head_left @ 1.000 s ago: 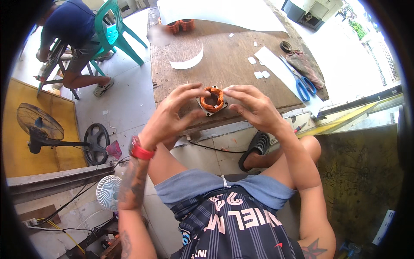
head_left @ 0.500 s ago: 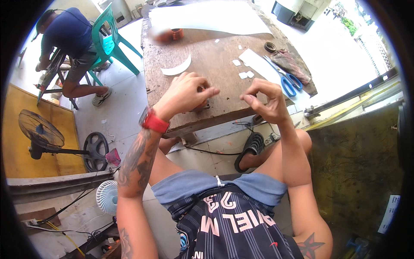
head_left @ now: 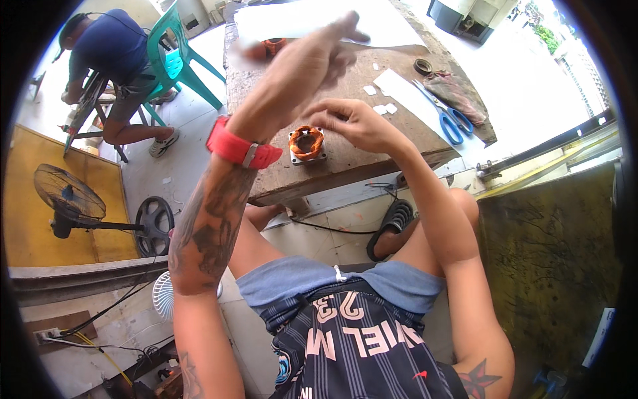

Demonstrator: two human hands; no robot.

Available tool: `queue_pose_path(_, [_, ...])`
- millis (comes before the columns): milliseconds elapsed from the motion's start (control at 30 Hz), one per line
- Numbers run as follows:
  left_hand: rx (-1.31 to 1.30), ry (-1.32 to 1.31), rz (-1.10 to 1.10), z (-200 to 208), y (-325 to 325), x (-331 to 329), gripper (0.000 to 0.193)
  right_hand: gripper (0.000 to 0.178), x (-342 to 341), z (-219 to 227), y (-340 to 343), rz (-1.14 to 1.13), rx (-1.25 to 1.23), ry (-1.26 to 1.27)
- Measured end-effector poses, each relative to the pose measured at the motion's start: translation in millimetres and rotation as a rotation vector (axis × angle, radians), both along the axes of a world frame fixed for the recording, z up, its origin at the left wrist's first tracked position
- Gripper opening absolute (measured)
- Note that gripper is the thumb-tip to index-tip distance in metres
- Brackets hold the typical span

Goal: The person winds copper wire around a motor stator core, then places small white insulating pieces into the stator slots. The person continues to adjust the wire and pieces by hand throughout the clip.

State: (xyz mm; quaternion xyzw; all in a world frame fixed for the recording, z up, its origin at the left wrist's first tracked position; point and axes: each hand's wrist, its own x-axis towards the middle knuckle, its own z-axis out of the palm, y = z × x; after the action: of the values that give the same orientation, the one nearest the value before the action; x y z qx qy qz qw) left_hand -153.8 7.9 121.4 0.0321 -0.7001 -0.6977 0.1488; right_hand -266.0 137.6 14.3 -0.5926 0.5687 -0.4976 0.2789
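Observation:
On the near part of the wooden table [head_left: 392,143] stands a small motor stator [head_left: 307,143], a squarish metal core with a ring of orange windings. Stretched out over the far middle of the table, my left hand [head_left: 312,63] is blurred, its fingers apart and nothing visible in them. Just right of the stator and a little above it is my right hand [head_left: 362,125], palm down, fingers loosely bent and apart from the thumb. It seems to hold nothing. Small white paper pieces [head_left: 380,109] lie beyond the right hand.
Blue-handled scissors [head_left: 454,126] rest on a white strip [head_left: 399,90] at the right, beside a tape roll [head_left: 423,66] and a stained cloth [head_left: 455,96]. A large white sheet [head_left: 279,23] and another orange-wound part [head_left: 272,48] lie farther back. A person [head_left: 113,53] sits bent over at left.
My left hand has swung up and away over the table, uncovering the stator. My right hand has moved left toward the stator. The curved white strip is now hidden behind my left arm.

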Motion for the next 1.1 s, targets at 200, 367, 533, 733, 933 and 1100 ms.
queue_pose_path(200, [-0.94,0.078,0.322,-32,-1,79,0.098,0.043,-31,18,11,-0.07,-0.083,-0.311])
queue_pose_path(367, [-1.131,-0.255,0.381,-125,24,79,0.097,0.045,-24,31,25,-0.06,-0.161,-0.282])
queue_pose_path(533, [-0.166,-0.047,0.388,-125,17,63,0.08,0.04,-15,32,57,-0.453,-0.348,-0.179])
queue_pose_path(733, [0.987,0.161,0.112,-119,42,79,0.104,0.052,27,31,68,-0.354,-0.398,0.462])
queue_pose_path(933, [0.991,0.073,0.121,-111,55,80,0.108,0.076,40,36,45,-0.182,-0.278,0.652])
queue_pose_path(1100, [0.063,-0.517,0.498,-92,25,118,0.085,0.069,21,18,29,-0.154,-0.179,0.546])
